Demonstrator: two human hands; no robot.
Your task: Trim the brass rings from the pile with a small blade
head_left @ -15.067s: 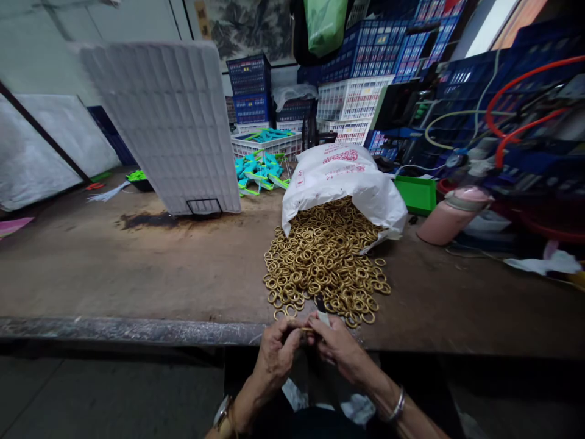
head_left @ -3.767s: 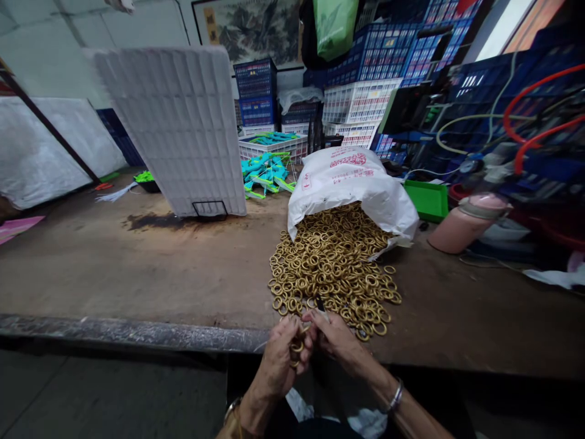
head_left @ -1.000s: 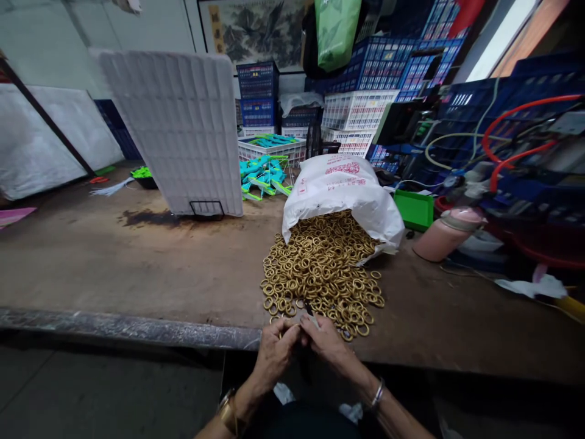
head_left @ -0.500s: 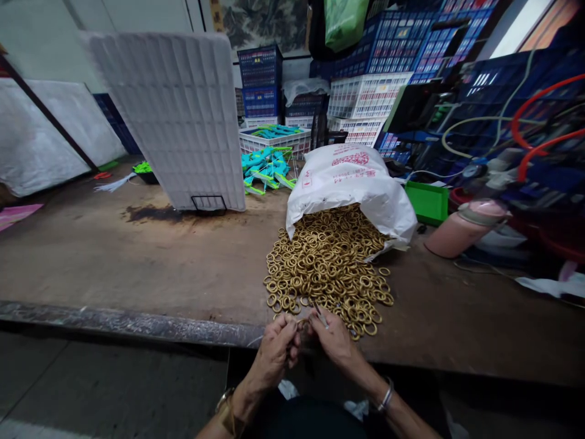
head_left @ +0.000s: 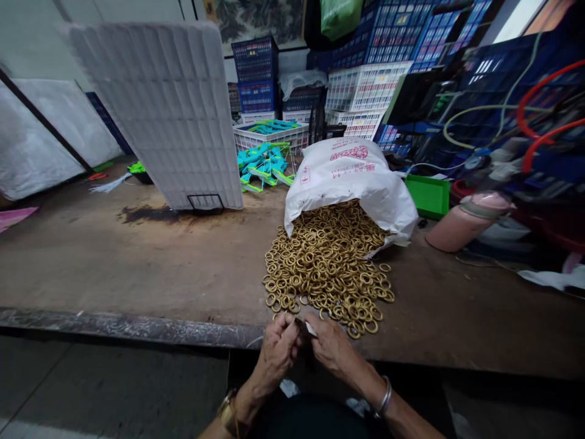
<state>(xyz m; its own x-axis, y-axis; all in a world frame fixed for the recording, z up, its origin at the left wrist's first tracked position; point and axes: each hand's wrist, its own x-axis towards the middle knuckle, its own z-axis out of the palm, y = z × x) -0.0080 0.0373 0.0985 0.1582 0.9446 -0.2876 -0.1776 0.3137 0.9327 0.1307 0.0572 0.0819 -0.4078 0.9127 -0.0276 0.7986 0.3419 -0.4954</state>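
Small flat tool, pale with a dark narrow end (head_left: pixel 311 329), is between the two hands at the near edge of the surface (head_left: pixel 137 262); right hand (head_left: pixel 336 349) has it, thumb and fingers pinching the pale part; dark end points at the left fingertips, contact unclear; left hand (head_left: pixel 276 350) has fingers curled in, thumb close to forefinger; can't tell if a ring is pinched there.

Versus 0.5 s ago: tool's dark end has swung from the pile side toward the left hand; the ring visible between the hands then is now out of sight; pile looks the same.

Outward: loose pile of gold-coloured round rings (head_left: pixel 326 268) just beyond the hands, spilling from the open mouth of a white sack with red print (head_left: pixel 351 171); shallow green plastic tray (head_left: pixel 429 196) and pink cylindrical bottle (head_left: pixel 461 225) right of the sack; upright white ribbed panel (head_left: pixel 159 116) to the left.
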